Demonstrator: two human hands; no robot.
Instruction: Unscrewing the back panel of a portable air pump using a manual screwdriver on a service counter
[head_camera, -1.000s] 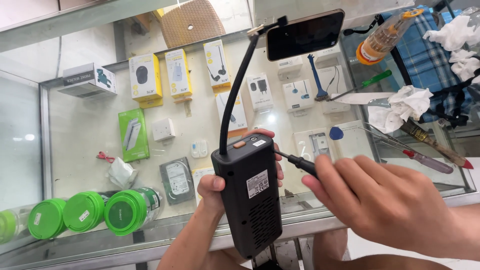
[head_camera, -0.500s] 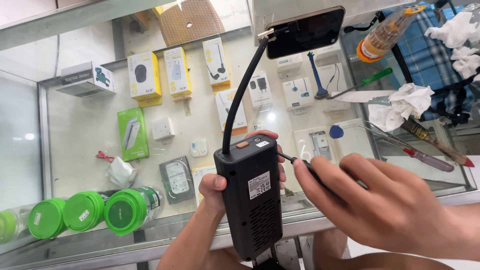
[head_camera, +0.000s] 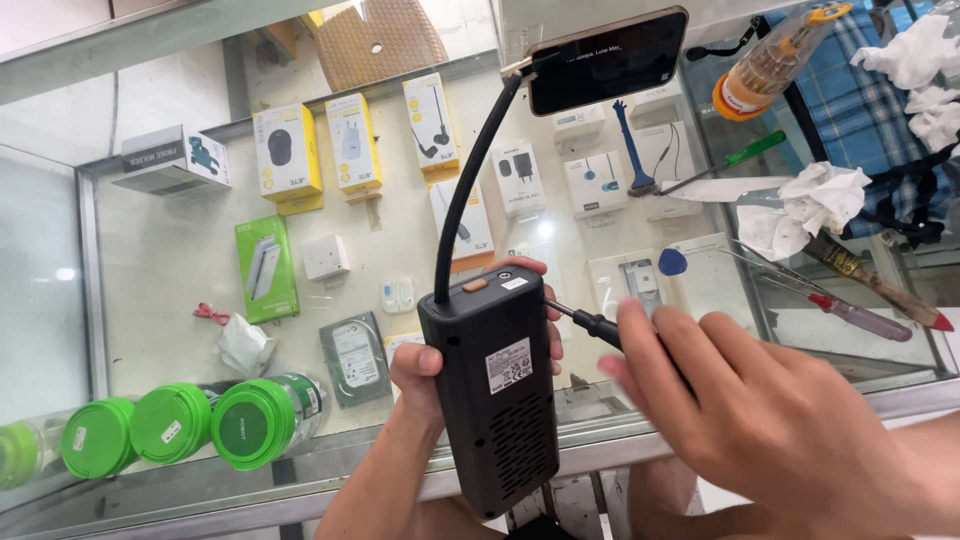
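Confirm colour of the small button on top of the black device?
Orange button, on the black device; clearest in the head view.

The right hand has opened up. Before, it was curled tight around the screwdriver; now its fingers are spread out and blurry. The black box now stands a bit straighter.
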